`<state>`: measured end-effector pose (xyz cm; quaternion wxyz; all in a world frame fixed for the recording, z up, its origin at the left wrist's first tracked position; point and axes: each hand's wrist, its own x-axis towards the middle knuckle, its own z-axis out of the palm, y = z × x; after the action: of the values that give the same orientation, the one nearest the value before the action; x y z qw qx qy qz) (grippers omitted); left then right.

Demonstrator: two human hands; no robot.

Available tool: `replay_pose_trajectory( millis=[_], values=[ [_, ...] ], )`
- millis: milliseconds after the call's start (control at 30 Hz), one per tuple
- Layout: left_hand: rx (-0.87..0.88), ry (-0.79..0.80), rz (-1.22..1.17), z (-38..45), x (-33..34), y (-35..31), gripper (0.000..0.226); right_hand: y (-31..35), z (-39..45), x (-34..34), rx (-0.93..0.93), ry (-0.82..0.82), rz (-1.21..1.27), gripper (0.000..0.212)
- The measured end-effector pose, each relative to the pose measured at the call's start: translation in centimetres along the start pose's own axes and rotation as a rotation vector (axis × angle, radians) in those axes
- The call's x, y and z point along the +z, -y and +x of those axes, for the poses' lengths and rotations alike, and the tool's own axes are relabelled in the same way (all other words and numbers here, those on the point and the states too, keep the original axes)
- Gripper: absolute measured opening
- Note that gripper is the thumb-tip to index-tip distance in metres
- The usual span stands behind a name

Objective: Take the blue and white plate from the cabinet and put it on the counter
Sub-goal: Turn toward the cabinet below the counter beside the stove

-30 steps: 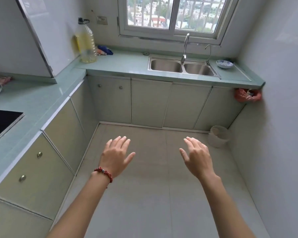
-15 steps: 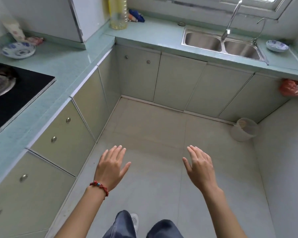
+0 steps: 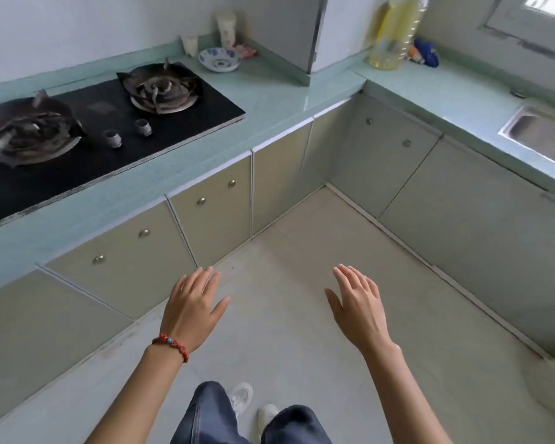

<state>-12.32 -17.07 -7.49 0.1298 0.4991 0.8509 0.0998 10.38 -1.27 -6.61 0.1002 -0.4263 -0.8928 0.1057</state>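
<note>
Hovering over the floor (image 3: 285, 331), left hand (image 3: 191, 310) and right hand (image 3: 358, 310) spread, holding nothing. Shut cabinet doors (image 3: 122, 267) left, under the counter (image 3: 269, 91).

No text, label, brand, number or sign could be read anywhere in the view. The packet (image 3: 246, 52) at the back edge of the worktop (image 3: 269, 91) bore print too small and blurred to make out. The oil bottle (image 3: 393, 33) near the worktop's corner was smeared by motion, and any label on it was illegible. The hob (image 3: 180, 123) showed a faint pale patch between its burners, but no letters could be told.
</note>
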Motion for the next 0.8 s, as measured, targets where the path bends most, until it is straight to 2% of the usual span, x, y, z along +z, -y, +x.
replay_pose_trajectory(
  millis=[167, 300, 533, 800],
  values=[
    [-0.254, -0.064, -0.029, -6.2, 0.1, 1.1, 0.084, 1.5, 1.9, 0.5, -0.254, 0.087, -0.001, 0.041],
    [-0.443, -0.101, -0.044, -11.9, 0.0, 2.4, 0.083, 5.4, 2.4, 1.9, -0.428, 0.167, 0.029, 0.044],
    [-0.778, -0.158, -0.072, -21.8, -0.1, 6.4, 0.088, 16.1, 0.1, 5.4, -0.78, 0.316, 0.06, 0.046],
    [-0.989, -0.186, -0.072, -31.4, -1.1, 13.5, 0.088, 29.3, -4.1, 9.3, -1.019, 0.394, 0.039, 0.046]
  ],
)
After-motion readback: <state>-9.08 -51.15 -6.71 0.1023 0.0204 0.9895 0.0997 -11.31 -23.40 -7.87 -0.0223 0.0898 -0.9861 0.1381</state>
